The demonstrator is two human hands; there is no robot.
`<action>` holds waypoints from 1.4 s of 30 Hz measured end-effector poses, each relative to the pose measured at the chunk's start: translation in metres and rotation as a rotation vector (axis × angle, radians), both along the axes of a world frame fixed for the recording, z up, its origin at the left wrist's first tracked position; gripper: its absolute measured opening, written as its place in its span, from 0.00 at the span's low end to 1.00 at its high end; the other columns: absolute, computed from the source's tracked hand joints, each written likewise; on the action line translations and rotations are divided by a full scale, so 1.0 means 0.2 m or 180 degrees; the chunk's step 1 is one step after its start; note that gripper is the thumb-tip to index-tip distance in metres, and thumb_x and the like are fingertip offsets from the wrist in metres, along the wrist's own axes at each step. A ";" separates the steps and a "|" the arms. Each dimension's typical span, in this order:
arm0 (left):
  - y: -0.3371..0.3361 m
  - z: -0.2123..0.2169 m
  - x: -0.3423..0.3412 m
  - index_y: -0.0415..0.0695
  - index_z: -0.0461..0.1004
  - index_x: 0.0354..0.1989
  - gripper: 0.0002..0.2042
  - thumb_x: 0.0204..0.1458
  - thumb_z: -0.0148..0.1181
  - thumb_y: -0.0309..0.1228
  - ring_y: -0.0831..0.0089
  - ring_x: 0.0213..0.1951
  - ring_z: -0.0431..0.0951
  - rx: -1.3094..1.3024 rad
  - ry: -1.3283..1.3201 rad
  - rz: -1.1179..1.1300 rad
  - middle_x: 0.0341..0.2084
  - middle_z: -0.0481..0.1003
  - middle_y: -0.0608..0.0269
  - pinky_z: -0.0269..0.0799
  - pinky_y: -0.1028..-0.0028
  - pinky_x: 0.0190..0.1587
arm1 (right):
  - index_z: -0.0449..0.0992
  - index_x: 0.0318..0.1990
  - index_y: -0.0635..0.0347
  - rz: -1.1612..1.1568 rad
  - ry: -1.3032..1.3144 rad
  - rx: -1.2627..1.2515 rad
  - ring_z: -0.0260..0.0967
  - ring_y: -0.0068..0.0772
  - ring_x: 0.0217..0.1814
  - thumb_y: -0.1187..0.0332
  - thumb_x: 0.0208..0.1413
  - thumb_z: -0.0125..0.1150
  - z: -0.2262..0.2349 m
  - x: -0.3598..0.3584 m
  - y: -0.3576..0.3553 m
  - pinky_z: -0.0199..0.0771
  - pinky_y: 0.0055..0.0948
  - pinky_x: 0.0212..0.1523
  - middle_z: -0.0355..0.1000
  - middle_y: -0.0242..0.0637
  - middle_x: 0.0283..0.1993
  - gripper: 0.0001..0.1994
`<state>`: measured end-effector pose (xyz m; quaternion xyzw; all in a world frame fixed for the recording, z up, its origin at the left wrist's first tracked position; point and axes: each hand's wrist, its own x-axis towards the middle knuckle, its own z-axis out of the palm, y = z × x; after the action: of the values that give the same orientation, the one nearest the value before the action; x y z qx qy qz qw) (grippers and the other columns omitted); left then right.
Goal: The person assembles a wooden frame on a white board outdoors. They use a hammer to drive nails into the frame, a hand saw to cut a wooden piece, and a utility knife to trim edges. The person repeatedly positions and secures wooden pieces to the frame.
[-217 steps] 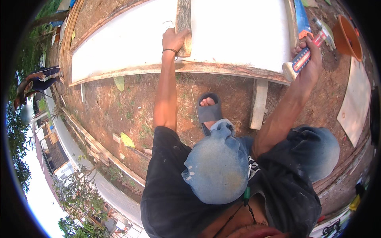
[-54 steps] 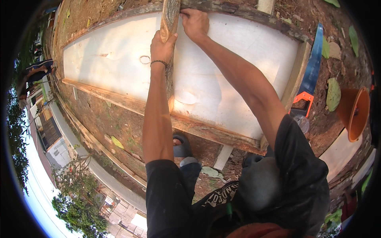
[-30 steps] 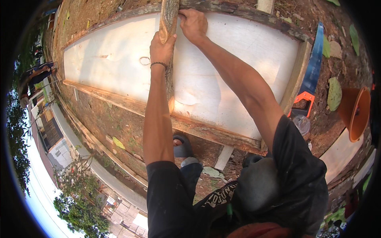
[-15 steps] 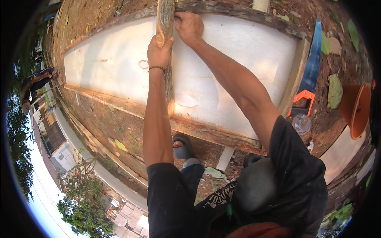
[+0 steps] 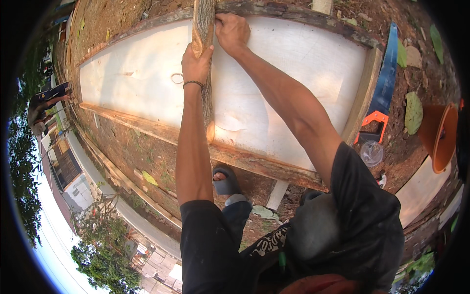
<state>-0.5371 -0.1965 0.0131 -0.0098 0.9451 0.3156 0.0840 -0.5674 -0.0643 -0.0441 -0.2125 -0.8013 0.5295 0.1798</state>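
**Both hands on a wooden batten across a pale plywood panel**

A rough wooden batten (image 5: 204,29) lies across the middle of a long pale plywood panel (image 5: 293,73), running from the far edge toward the near one, where its rounded end (image 5: 211,131) stops just short of the near frame rail (image 5: 254,164). The panel sits in a weathered timber frame on bare reddish ground (image 5: 147,157).

The left hand (image 5: 196,61) grips the batten partway along, fingers (image 5: 188,51) wrapped round its left side and the thumb up against its face; a dark band circles the wrist. The right hand (image 5: 232,32) is farther up, just beside the batten on its right, fingers curled and pressed down on the panel near the far frame rail (image 5: 293,12). Whether it holds anything small under the knuckles I cannot tell.

A faint ring mark (image 5: 176,78) shows on the plywood just left of the left wrist.

To the right of the frame a handsaw with a blue blade and orange handle (image 5: 382,93) lies along the end rail. Near its handle sits a clear plastic cup (image 5: 372,153), and farther right an orange bucket (image 5: 438,134) lies on its side. Large fallen leaves (image 5: 413,112) dot the dirt there. Below the near rail the person's foot in a grey sandal (image 5: 226,182) stands on the soil.
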 end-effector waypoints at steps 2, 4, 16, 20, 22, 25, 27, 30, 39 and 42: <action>0.00 0.00 0.01 0.33 0.77 0.49 0.21 0.56 0.68 0.40 0.68 0.39 0.82 -0.0056 0.0002 0.0024 0.38 0.83 0.54 0.75 0.68 0.46 | 0.87 0.42 0.47 0.0002 0.0026 0.0037 0.78 0.50 0.42 0.67 0.56 0.64 -0.01 0.00 0.00 0.78 0.45 0.45 0.81 0.39 0.40 0.09; 0.01 0.01 0.01 0.34 0.77 0.49 0.22 0.56 0.68 0.40 0.68 0.39 0.82 -0.0082 0.0001 0.0037 0.38 0.83 0.54 0.75 0.68 0.46 | 0.87 0.41 0.48 -0.0020 0.0060 0.0032 0.78 0.50 0.42 0.68 0.56 0.64 -0.01 0.00 -0.01 0.78 0.45 0.45 0.81 0.39 0.41 0.09; 0.04 0.04 0.01 0.34 0.77 0.47 0.22 0.55 0.68 0.41 0.62 0.39 0.82 -0.0006 0.0014 0.0015 0.38 0.83 0.51 0.75 0.65 0.46 | 0.85 0.40 0.59 -0.0189 0.0666 -0.0226 0.80 0.42 0.34 0.73 0.57 0.64 -0.04 0.05 0.05 0.78 0.38 0.38 0.80 0.40 0.36 0.06; 0.04 -0.01 0.02 0.34 0.76 0.44 0.21 0.54 0.67 0.41 0.52 0.40 0.82 0.0301 0.0041 0.0033 0.37 0.82 0.46 0.75 0.61 0.46 | 0.84 0.42 0.63 -0.0069 0.0857 -0.0864 0.80 0.30 0.28 0.75 0.59 0.64 -0.01 0.15 0.19 0.80 0.28 0.31 0.80 0.37 0.37 0.06; 0.02 0.00 0.03 0.34 0.76 0.44 0.21 0.53 0.68 0.42 0.52 0.41 0.83 0.0282 0.0059 0.0064 0.38 0.82 0.45 0.75 0.61 0.47 | 0.85 0.43 0.62 0.0006 0.0963 -0.1230 0.79 0.27 0.27 0.74 0.59 0.66 0.05 0.27 0.30 0.78 0.28 0.30 0.81 0.37 0.36 0.07; -0.01 0.00 0.02 0.35 0.75 0.48 0.25 0.51 0.70 0.44 0.52 0.42 0.83 0.0062 0.0046 0.0063 0.40 0.82 0.46 0.76 0.61 0.48 | 0.85 0.45 0.61 0.0152 0.0674 -0.1738 0.78 0.24 0.29 0.71 0.60 0.67 0.13 0.47 0.48 0.79 0.25 0.30 0.81 0.34 0.37 0.08; 0.05 0.04 0.05 0.35 0.72 0.51 0.30 0.48 0.72 0.47 0.52 0.44 0.83 -0.0283 0.0021 0.0267 0.40 0.82 0.45 0.76 0.60 0.49 | 0.85 0.46 0.61 0.0326 0.0425 -0.1784 0.77 0.22 0.31 0.70 0.61 0.67 0.17 0.60 0.61 0.80 0.24 0.31 0.81 0.33 0.36 0.09; 0.00 0.10 0.07 0.36 0.69 0.55 0.36 0.45 0.75 0.50 0.52 0.45 0.83 -0.0378 0.0147 0.0610 0.41 0.81 0.41 0.76 0.61 0.51 | 0.84 0.49 0.63 0.0370 0.0168 -0.2088 0.77 0.20 0.33 0.68 0.62 0.67 0.29 0.78 0.74 0.80 0.23 0.33 0.81 0.33 0.36 0.11; 0.09 0.37 0.08 0.40 0.67 0.56 0.22 0.58 0.62 0.38 0.72 0.26 0.80 0.2102 -0.0620 -0.0454 0.33 0.77 0.59 0.79 0.74 0.29 | 0.79 0.52 0.67 -0.0658 0.0756 -0.2134 0.74 0.19 0.33 0.68 0.66 0.64 0.58 1.51 1.39 0.75 0.22 0.35 0.81 0.36 0.41 0.13; 0.11 0.27 0.24 0.42 0.65 0.61 0.31 0.55 0.60 0.50 0.73 0.23 0.78 0.2651 -0.0804 -0.0432 0.36 0.74 0.62 0.79 0.74 0.24 | 0.74 0.56 0.62 -0.1240 0.0590 -0.1827 0.73 0.18 0.32 0.69 0.66 0.63 0.58 1.73 1.48 0.75 0.22 0.33 0.76 0.31 0.41 0.14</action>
<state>-0.4887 -0.1747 0.0670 0.0486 0.7181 0.6597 0.2162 -0.2208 0.2318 0.0721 -0.3542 -0.5448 0.7058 0.2822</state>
